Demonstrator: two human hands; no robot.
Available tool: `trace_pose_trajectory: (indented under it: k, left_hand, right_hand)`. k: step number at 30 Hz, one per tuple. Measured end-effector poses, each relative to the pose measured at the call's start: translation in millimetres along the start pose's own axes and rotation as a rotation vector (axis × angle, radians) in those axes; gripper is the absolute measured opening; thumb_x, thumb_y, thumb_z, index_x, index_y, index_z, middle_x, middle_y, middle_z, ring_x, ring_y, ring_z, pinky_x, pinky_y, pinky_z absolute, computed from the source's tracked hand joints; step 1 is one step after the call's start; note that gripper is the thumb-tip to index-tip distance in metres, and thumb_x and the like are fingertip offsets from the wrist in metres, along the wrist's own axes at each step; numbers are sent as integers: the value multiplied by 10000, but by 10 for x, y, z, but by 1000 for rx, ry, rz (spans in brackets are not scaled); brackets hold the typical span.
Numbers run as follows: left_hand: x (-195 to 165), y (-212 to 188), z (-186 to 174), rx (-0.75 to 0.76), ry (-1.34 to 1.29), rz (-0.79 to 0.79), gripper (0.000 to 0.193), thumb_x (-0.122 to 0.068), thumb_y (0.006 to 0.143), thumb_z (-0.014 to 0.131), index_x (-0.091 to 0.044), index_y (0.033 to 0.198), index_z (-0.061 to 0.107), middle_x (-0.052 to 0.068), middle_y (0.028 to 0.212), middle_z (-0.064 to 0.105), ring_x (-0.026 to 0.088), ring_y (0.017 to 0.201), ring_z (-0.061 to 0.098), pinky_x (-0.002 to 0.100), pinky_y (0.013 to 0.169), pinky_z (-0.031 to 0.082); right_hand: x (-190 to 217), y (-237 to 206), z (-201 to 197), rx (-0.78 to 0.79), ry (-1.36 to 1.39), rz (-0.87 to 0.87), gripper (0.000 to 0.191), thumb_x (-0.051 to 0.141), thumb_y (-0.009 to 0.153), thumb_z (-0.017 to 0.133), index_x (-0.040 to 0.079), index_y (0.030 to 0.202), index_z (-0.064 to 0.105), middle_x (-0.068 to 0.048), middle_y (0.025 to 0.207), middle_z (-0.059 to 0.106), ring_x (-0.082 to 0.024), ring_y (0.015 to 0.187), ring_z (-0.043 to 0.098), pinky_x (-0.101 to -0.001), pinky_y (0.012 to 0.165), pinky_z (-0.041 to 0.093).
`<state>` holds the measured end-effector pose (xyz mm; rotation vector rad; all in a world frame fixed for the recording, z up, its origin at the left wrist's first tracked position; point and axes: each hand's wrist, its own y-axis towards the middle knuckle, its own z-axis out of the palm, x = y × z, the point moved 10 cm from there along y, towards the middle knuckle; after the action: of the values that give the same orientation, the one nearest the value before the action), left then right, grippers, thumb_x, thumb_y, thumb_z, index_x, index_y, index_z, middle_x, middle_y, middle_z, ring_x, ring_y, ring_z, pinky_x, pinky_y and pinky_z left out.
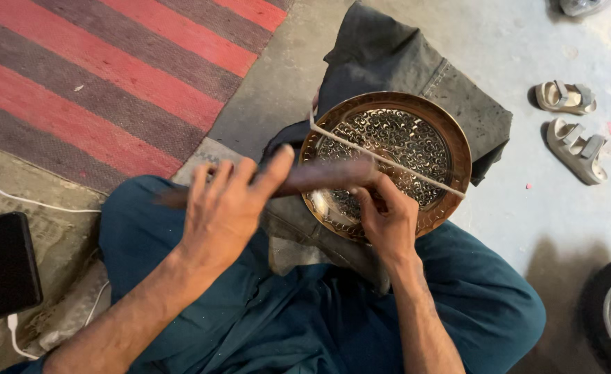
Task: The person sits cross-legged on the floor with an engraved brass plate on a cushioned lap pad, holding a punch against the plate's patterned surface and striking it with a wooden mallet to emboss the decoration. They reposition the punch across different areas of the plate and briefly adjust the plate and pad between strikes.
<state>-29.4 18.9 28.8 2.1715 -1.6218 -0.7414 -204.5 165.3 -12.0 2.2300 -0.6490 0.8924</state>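
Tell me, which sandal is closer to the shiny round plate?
The upper sandal, lying sideways on the grey floor. It sits closer to the engraved brass plate than the lower sandal, which lies slanted farther right.

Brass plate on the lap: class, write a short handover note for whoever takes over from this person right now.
Left hand: grips a blurred brown stick-like tool held across the brass plate.
Right hand: pinched at the plate's near rim, under the tool.
Plate rests on a dark cloth over the lap; a pale cord crosses it.
Done: pattern covers the centre.
Left: cannot tell.
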Motion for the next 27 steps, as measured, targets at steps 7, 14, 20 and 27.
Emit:
trace_pose_trajectory:
  k: [7,14,20,27]
  left_hand:
    - [6,6,77,35,144,22,764,28,833,716,-236,1518,505,40,925,570,253,884,593,462,867,455]
    - [25,24,68,4,75,-3,800,-2,835,740,-251,1543,462,38,955,574,264,914,598,481,903,447]
    - [45,46,76,8,-33,-18,808,-34,792,742,-209,1530,461,64,991,589,291,940,601,487,880,436]
    - [22,41,95,5,4,-14,802,-25,820,759,-221,1539,464,51,1003,598,280,946,606,467,913,451]
  right_hand:
    - [-19,-8,1,18,-27,-22,277,-23,946,698,37,1216,683,-74,956,780,-88,855,744,-241,725,575]
    - [-108,-11,-10,17,-88,51,238,5,942,744,66,1171,716,-63,872,760,-95,741,689,-250,650,528]
    - [-26,-3,-33,18,-29,-16,309,-6,944,707,68,1244,685,-62,965,781,-80,829,725,-237,699,548]
    - [-69,2,-28,38,-38,20,305,-12,947,706,44,1247,687,-71,963,791,-105,851,739,-237,720,556]
